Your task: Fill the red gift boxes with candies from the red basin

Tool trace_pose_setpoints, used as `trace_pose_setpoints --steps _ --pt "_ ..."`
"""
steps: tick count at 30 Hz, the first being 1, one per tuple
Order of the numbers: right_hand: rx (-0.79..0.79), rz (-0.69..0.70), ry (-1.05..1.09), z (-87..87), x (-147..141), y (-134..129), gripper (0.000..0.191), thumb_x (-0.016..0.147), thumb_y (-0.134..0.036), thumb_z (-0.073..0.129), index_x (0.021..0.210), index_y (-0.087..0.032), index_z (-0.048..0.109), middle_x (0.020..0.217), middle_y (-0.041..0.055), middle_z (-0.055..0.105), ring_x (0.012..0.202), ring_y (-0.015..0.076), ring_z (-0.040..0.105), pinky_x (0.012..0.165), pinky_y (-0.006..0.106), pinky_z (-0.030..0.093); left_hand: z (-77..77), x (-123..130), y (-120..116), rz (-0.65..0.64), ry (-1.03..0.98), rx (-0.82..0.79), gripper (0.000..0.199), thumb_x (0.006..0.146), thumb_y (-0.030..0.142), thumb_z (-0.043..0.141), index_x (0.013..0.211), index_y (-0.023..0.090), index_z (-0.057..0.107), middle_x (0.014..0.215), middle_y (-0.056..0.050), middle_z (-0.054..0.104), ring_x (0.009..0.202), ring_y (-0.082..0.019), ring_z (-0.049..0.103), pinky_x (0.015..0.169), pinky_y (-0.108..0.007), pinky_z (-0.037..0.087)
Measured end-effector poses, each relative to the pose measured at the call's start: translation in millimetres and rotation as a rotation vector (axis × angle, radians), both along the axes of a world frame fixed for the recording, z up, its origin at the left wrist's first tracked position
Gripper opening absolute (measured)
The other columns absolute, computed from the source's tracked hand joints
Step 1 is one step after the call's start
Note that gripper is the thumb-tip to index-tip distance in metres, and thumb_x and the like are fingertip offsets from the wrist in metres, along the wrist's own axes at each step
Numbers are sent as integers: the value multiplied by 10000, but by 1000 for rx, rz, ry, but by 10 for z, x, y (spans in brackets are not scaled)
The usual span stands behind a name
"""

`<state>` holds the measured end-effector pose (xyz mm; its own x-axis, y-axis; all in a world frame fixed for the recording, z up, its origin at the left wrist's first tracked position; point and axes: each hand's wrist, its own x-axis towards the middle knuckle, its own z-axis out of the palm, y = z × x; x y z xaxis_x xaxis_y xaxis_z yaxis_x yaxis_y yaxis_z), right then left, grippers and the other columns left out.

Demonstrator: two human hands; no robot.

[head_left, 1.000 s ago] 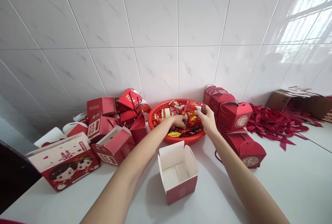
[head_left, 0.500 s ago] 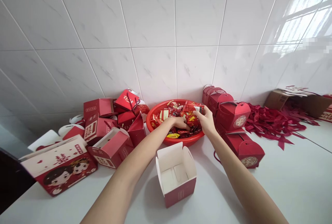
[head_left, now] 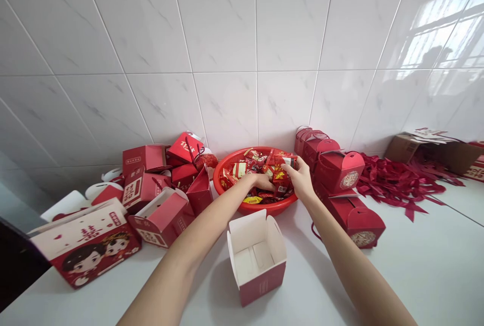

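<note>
A red plastic basket full of wrapped candies stands near the wall. My left hand reaches into the candies at its middle; the fingertips are hidden among the wrappers. At the basket's right side, my right hand is closed on a red candy packet with a white patch by the thumb. A yellow packet lies at the front of the basket. Nearer to me, between my forearms, an open box, red outside and white inside, stands upright with nothing in it.
Red boxes are heaped at the left beside a printed carton. Closed red boxes are stacked right of the basket. Farther right lie red ribbons and a cardboard box. A tiled wall rises behind.
My left hand has shifted slightly among the candies, and some wrappers around it lie differently. My right hand remains at the basket's right side with the red packet.
</note>
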<state>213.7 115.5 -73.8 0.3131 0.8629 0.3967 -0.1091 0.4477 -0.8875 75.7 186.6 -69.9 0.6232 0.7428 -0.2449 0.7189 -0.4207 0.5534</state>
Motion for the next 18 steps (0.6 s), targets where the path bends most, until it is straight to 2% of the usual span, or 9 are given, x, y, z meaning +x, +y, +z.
trace_pose_setpoints --steps 4,13,18 --pt "0 -9 -18 -7 -3 7 233 635 -330 676 831 -224 607 808 0 685 764 207 611 716 341 524 24 69 -28 -14 85 -25 335 607 176 709 940 196 734 1007 -59 757 904 -269 694 815 -346 556" --pt "-1 -23 -30 -8 7 -6 238 633 -322 681 835 -213 617 810 -2 664 758 198 591 724 338 499 -84 82 3 -15 -15 41 452 565 156 747 1014 188 704 944 -55 747 910 -277 702 818 -345 570" --pt "0 -16 -8 -13 6 1 248 621 -324 687 829 -211 614 799 -4 662 754 198 588 717 336 495 -123 73 -5 -17 -52 76 474 557 168 769 1027 189 706 989 -54 747 951 -282 692 855 -346 562"
